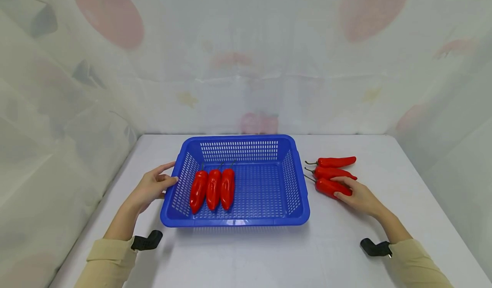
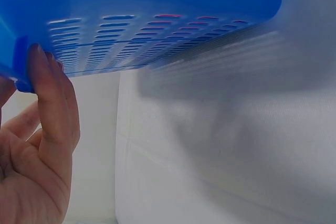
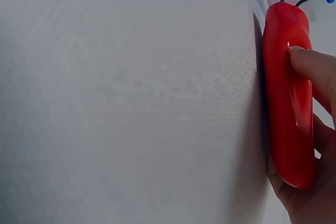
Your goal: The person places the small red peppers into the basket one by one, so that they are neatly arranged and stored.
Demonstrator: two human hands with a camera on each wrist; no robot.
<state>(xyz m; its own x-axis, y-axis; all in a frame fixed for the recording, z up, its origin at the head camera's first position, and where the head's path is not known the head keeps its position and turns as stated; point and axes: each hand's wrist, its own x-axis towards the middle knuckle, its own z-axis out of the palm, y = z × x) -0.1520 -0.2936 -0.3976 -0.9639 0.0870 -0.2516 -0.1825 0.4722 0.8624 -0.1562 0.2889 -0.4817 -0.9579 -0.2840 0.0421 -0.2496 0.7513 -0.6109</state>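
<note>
My left hand grips the left rim of a blue plastic basket, thumb on the rim and fingers against the outer wall below it. Inside the basket's left half, three red chili peppers lie side by side with their stems pointing away from me. To the right of the basket, my right hand holds the nearest of three more peppers between thumb and fingers. That red chili pepper lies at the table surface, its stem toward the basket. Just beyond it are a second pepper and a third pepper.
The white table runs back to a patterned curtain, which also hangs along both sides. A black wrist device sits on the left sleeve, and another black device on the right.
</note>
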